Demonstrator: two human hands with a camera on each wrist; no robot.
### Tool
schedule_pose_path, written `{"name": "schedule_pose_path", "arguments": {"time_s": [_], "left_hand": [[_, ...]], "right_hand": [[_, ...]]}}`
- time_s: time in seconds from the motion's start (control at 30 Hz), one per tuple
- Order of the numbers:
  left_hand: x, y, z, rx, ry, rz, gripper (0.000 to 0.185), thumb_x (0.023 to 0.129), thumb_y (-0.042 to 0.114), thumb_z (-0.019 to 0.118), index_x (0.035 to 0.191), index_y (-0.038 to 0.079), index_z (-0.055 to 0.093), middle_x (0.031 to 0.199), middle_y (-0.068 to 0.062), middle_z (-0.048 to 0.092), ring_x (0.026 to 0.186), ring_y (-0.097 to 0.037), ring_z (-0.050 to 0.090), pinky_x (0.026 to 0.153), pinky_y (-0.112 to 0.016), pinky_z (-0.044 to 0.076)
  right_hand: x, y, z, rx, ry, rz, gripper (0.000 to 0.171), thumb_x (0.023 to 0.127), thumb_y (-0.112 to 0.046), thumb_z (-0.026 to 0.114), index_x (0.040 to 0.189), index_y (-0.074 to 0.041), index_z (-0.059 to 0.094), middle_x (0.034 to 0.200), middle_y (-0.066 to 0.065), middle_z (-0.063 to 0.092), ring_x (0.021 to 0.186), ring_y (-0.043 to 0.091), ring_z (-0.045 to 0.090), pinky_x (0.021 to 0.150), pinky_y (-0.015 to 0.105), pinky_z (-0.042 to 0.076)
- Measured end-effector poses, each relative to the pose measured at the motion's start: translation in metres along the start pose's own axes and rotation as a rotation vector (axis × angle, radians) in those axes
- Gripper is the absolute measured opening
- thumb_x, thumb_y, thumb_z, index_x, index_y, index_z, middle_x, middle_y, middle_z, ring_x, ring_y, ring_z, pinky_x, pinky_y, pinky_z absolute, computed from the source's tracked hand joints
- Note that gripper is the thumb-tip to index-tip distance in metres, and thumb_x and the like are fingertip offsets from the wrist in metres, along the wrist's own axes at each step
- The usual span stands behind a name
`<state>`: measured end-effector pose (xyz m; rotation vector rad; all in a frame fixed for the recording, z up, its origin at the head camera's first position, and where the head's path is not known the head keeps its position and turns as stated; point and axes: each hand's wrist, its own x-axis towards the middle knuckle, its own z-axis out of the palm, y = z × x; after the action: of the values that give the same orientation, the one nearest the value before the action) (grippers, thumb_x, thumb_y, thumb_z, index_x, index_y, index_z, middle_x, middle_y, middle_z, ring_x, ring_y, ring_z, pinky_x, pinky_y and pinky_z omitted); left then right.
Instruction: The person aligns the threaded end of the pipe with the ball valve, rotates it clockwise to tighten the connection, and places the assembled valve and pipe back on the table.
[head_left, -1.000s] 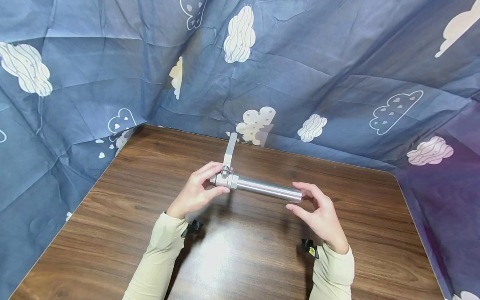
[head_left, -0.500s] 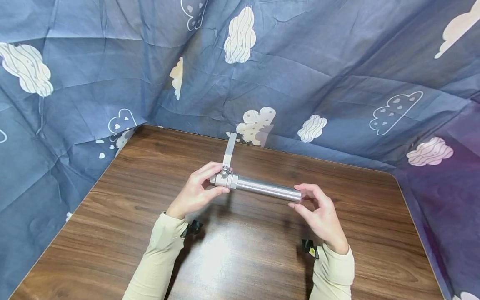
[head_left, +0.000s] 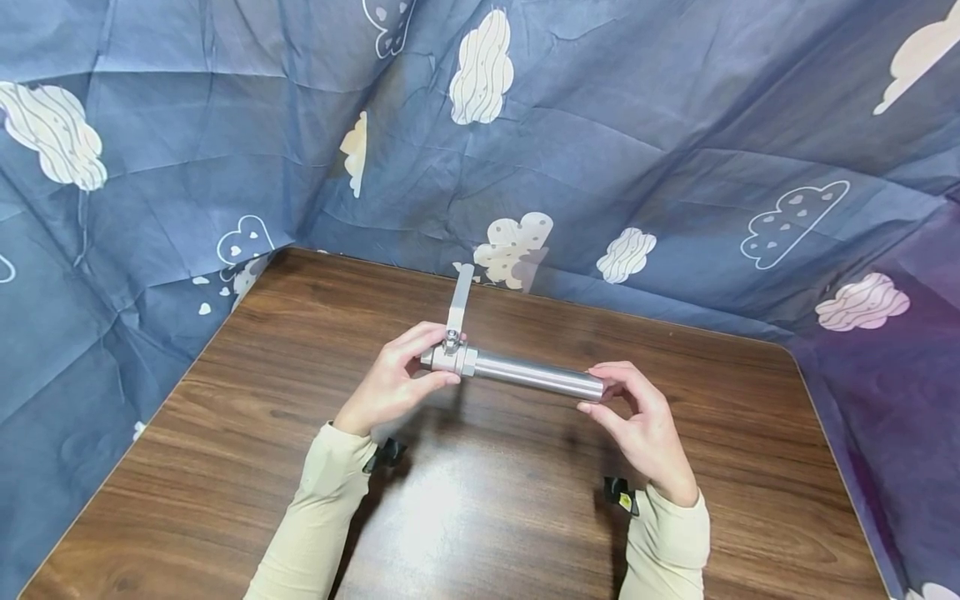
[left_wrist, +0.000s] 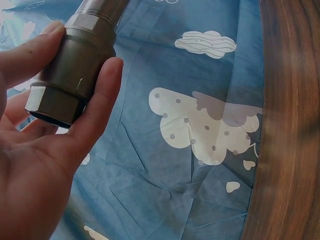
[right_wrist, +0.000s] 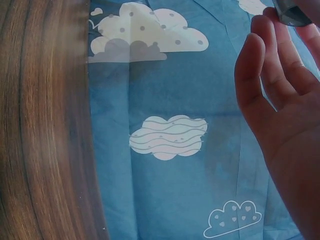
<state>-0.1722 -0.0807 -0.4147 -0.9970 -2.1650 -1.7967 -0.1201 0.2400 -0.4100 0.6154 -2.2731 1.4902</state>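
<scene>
A silver ball valve (head_left: 448, 359) is held above the table by my left hand (head_left: 386, 386), thumb on the near side and fingers behind. Its flat lever handle (head_left: 460, 300) points away from me. From the valve's right side runs a straight metal tube (head_left: 536, 376), joined to it at a hex collar. My right hand (head_left: 651, 433) pinches the tube's far right end between thumb and fingers. In the left wrist view the valve's open hex end (left_wrist: 55, 105) faces the palm. Only the tube's rim (right_wrist: 292, 16) shows in the right wrist view, at the fingertips.
Below the hands lies a brown wood-grain table (head_left: 495, 517). A blue cloth (head_left: 570, 158) with printed clouds hangs behind it and on both sides. Dark wrist mounts sit on both sleeves (head_left: 330, 492).
My right thumb and fingers have closed in on the tube's end, where a gap showed a second ago. The left hand and valve have stayed almost still.
</scene>
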Motion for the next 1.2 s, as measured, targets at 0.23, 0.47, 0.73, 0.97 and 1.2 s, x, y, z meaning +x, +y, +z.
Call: {"name": "schedule_pose_path", "arguments": {"time_s": [0.23, 0.47, 0.73, 0.97, 1.2], "left_hand": [[0.000, -0.001, 0.000, -0.003, 0.002, -0.002, 0.047, 0.076, -0.003, 0.077, 0.121, -0.004, 0.062, 0.117, -0.014, 0.061, 0.100, -0.008, 0.059, 0.081, -0.021, 0.057], [0.000, 0.000, 0.001, -0.011, -0.004, 0.017, 0.046, 0.078, -0.002, 0.077, 0.121, -0.005, 0.061, 0.118, -0.016, 0.061, 0.101, -0.009, 0.059, 0.080, -0.021, 0.057], [0.001, -0.001, 0.001, -0.017, -0.002, 0.029, 0.045, 0.078, -0.003, 0.076, 0.120, -0.006, 0.061, 0.117, -0.017, 0.061, 0.101, -0.008, 0.059, 0.080, -0.021, 0.057], [0.000, 0.000, 0.001, -0.036, 0.001, 0.029, 0.045, 0.077, -0.004, 0.076, 0.119, -0.008, 0.060, 0.118, -0.018, 0.061, 0.102, -0.008, 0.058, 0.082, -0.020, 0.057], [0.001, 0.000, 0.001, -0.049, -0.010, 0.025, 0.045, 0.078, -0.004, 0.076, 0.120, -0.006, 0.061, 0.118, -0.021, 0.060, 0.103, -0.009, 0.059, 0.084, -0.021, 0.056]], "right_hand": [[-0.002, 0.003, -0.002, -0.041, -0.019, 0.042, 0.047, 0.069, 0.019, 0.075, 0.112, 0.007, 0.061, 0.097, 0.000, 0.060, 0.082, 0.007, 0.055, 0.073, 0.014, 0.049], [-0.004, 0.009, -0.004, -0.086, -0.029, 0.045, 0.049, 0.071, 0.015, 0.076, 0.116, -0.001, 0.062, 0.096, -0.001, 0.061, 0.083, 0.004, 0.056, 0.073, 0.012, 0.049], [-0.005, 0.010, -0.006, -0.131, -0.043, 0.059, 0.045, 0.077, 0.010, 0.073, 0.118, -0.004, 0.063, 0.088, 0.000, 0.059, 0.082, 0.001, 0.055, 0.073, 0.014, 0.049], [-0.006, 0.010, -0.005, -0.124, -0.051, 0.094, 0.041, 0.083, 0.007, 0.070, 0.121, -0.005, 0.061, 0.088, -0.003, 0.058, 0.081, 0.002, 0.055, 0.075, 0.010, 0.048], [-0.005, 0.010, -0.004, -0.095, -0.063, 0.119, 0.037, 0.088, 0.006, 0.064, 0.124, -0.001, 0.058, 0.087, -0.003, 0.057, 0.079, 0.002, 0.055, 0.067, 0.014, 0.048]]}}
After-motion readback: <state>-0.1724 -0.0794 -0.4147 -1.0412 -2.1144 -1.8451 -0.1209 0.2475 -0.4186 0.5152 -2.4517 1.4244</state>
